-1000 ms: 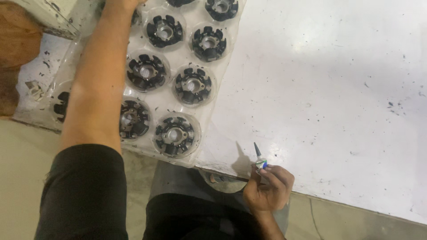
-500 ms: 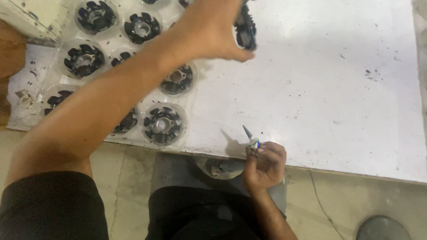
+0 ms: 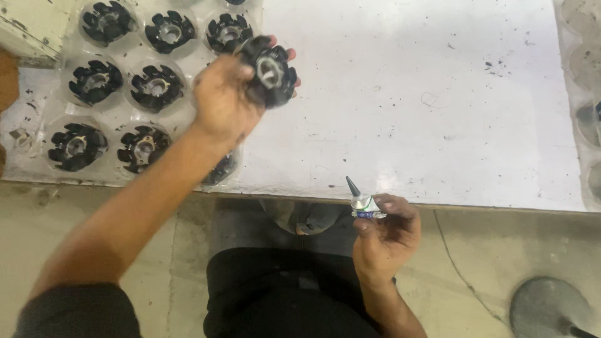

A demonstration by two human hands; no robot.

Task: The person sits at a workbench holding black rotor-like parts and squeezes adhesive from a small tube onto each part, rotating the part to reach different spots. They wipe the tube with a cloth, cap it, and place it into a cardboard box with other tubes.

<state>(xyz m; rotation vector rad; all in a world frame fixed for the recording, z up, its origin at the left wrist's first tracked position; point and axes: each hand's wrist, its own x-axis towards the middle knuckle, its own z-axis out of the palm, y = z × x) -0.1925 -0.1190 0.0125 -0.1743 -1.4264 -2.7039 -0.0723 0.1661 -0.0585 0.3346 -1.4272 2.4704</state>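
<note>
Looking down from my head: my left hand (image 3: 226, 100) is clamped around a black finned wheel (image 3: 270, 70), lifted over the white bench (image 3: 426, 100). Just left of that hand lies a clear tray (image 3: 37, 147) with more black wheels (image 3: 94, 81) in its round pockets; my forearm hides part of one near the bench edge. My right hand (image 3: 385, 238) is closed on a small tube (image 3: 363, 203) with a dark pointed tip, at the near edge. A grey round base (image 3: 548, 307) sits on the floor, right of that hand.
</note>
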